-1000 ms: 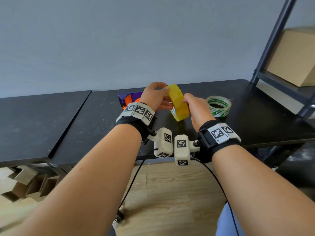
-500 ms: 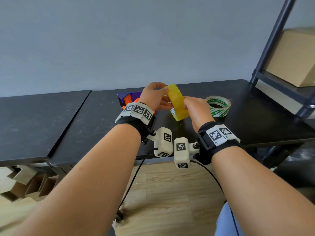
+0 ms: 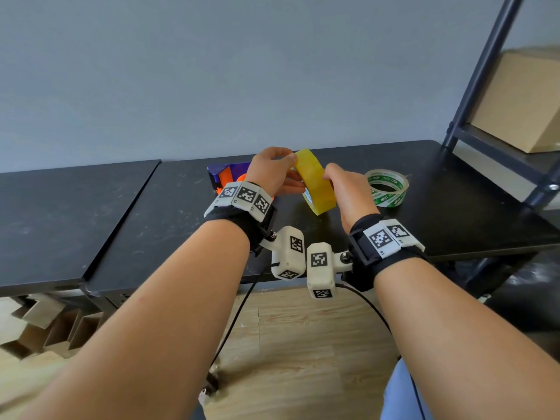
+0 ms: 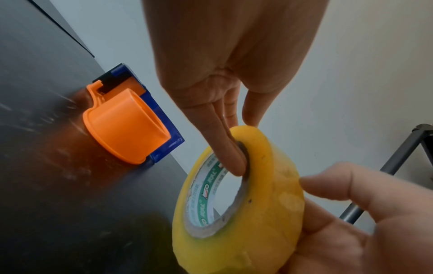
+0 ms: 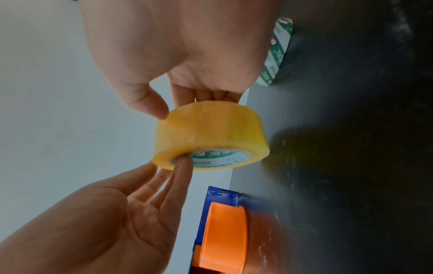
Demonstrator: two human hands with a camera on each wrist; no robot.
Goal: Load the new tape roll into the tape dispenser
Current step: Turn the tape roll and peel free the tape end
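A yellow tape roll (image 3: 316,184) is held on edge just above the black table (image 3: 454,189). My left hand (image 3: 285,174) pinches it, with fingers (image 4: 230,153) inside the green-printed core and the thumb on the outer face. My right hand (image 3: 333,183) grips the roll's other side, its thumb (image 5: 152,105) on the yellow band (image 5: 211,131) and its fingers behind. The blue and orange tape dispenser (image 3: 224,177) lies on the table just left of and behind my left hand; its orange hub (image 4: 126,126) carries no tape.
A nearly used-up roll with a green and white core (image 3: 386,187) lies flat on the table right of my right hand. A black metal shelf frame (image 3: 485,71) with a cardboard box (image 3: 521,101) stands at the far right. A second black tabletop (image 3: 60,213) adjoins on the left.
Both hands keep hold of the yellow roll in nearly the same place; the roll has only shifted slightly between them.
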